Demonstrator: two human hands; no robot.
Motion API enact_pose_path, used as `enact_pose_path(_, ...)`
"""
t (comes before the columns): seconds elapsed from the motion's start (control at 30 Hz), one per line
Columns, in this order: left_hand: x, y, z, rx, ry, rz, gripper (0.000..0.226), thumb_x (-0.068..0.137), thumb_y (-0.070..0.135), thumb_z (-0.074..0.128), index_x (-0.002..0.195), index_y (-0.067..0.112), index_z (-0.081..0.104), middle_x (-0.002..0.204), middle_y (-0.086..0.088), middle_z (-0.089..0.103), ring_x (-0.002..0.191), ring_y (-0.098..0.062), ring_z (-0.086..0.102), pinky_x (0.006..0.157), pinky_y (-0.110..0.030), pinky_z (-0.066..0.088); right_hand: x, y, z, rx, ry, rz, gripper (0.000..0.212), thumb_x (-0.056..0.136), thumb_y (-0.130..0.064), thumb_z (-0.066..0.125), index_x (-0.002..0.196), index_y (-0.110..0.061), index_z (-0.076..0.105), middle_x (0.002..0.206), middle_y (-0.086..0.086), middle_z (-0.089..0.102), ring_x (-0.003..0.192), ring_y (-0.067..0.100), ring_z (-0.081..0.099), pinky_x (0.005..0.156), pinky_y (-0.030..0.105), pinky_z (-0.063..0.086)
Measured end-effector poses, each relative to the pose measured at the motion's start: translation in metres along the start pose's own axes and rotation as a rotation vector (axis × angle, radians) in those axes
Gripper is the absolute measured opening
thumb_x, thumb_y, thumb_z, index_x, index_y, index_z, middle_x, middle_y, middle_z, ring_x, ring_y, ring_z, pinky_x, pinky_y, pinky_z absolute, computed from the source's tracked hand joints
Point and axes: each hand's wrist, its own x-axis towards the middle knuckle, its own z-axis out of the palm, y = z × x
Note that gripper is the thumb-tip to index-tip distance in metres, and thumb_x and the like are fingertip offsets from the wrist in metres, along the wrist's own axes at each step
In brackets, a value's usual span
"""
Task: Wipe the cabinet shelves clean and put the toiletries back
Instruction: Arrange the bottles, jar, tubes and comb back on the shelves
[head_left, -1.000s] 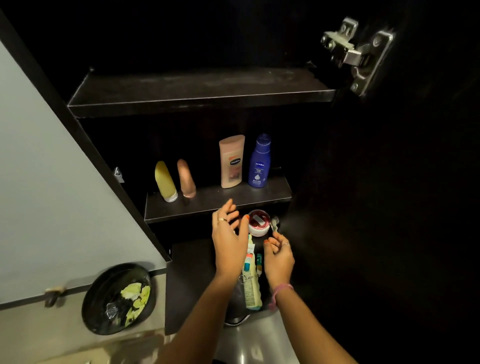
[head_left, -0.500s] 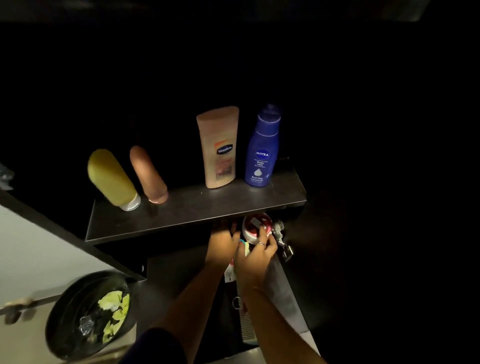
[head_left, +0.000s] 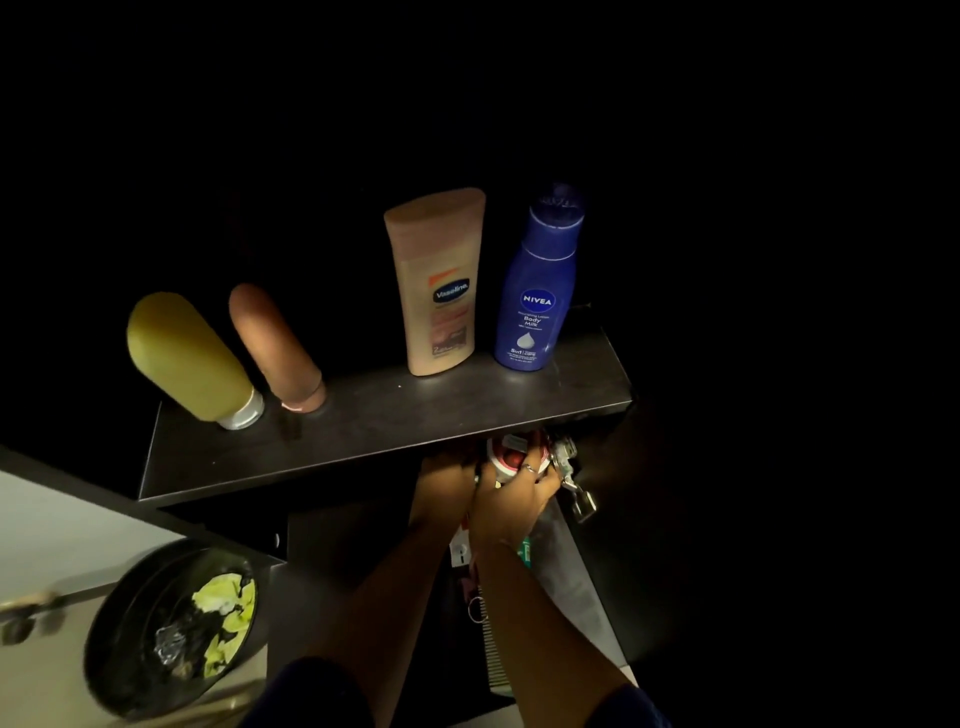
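A: Item one — the round jar (head_left: 511, 457)?
B: Lay under the shelf (head_left: 363, 436) at its right end, red-and-white lid facing up and outward; short and round, no clear long axis.
A: Hands?
B: Right hand (head_left: 514, 499) reached in from below, fingers curled on the jar. Left hand (head_left: 441, 478) beside it, fingers hidden under the shelf edge — grip could not be told.
A: On the shelf?
B: Vaseline bottle (head_left: 439, 283) and Nivea bottle (head_left: 540, 291) upright; yellow tube (head_left: 184, 356) and brown tube (head_left: 272, 345) cap-down, leaning left.
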Motion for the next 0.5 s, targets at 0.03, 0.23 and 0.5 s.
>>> enact_pose_path(0.03, -0.001, -0.003, 0.0, 0.007, 0.002, 0.019, 0.03, 0.058, 0.036, 0.052, 0.066, 0.022, 0.076, 0.068, 0.004, 0.073, 0.062, -0.012, 0.069, 0.072, -0.026, 0.04, -0.001, 0.0, -0.001, 0.001, 0.001, -0.009, 0.062, 0.085, -0.02, 0.063, 0.141, -0.013, 0.037, 0.148, 0.019, 0.022, 0.131, 0.036, 0.034, 0.106, 0.042, 0.038)
enact_pose_path(0.23, -0.026, 0.004, -0.03, -0.289, 0.206, -0.159, 0.033, 0.08, 0.019, 0.044, 0.071, 0.005, 0.073, 0.069, -0.007, 0.071, 0.062, -0.019, 0.069, 0.052, -0.021, 0.046, -0.022, -0.002, -0.016, 0.051, 0.023, -0.105, 0.066, 0.075, -0.027, 0.074, 0.135, -0.016, 0.047, 0.137, 0.017, 0.038, 0.121, 0.035, 0.04, 0.098, 0.038, 0.039)
enact_pose_path(0.5, -0.096, 0.017, -0.054, -0.728, 0.382, -0.263, 0.03, 0.089, 0.005, 0.055, 0.118, 0.004, 0.058, 0.116, -0.013, 0.06, 0.111, -0.024, 0.056, 0.099, -0.032, 0.043, -0.067, 0.005, -0.071, 0.012, -0.077, -0.274, 0.063, 0.071, -0.03, 0.078, 0.128, -0.022, 0.054, 0.134, 0.006, 0.041, 0.124, 0.025, 0.041, 0.096, 0.04, 0.049)
